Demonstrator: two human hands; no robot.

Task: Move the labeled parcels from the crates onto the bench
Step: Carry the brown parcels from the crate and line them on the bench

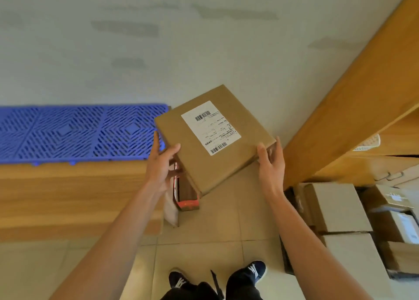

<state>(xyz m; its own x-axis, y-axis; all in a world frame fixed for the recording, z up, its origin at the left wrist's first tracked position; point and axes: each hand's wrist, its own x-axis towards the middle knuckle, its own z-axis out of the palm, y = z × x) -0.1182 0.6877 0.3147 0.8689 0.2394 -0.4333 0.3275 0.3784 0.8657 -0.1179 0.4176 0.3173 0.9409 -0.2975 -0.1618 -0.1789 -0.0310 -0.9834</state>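
The left hand [162,161] grips the near-left edge of a flat brown cardboard parcel [214,138], thumb curled over the top face and fingers underneath. The right hand [271,161] clasps the parcel's right corner the same way, thumb on top and fingers along the side. The parcel is held in the air, tilted, with one white shipping label [210,127] on its top face bearing two barcodes.

Directly under the parcel, one narrow carton with a red end [187,197] stands on the floor, with a pale bag [171,211] leaning beside it. Left of the parcel runs the light wood-grain counter [68,197], carrying one blue plastic mat [79,132] with a perforated diamond lattice. Right of the parcel, a wooden shelf unit [353,109] slants upward. Below that, a dark crate [292,254] holds at least five plain cardboard boxes [337,206], some labelled.

Beneath the parcel the floor [215,243] is beige square tile, and two dark sneakers [256,270] with white laces stand on it. Behind the parcel rises a pale, faintly marked wall [158,39].
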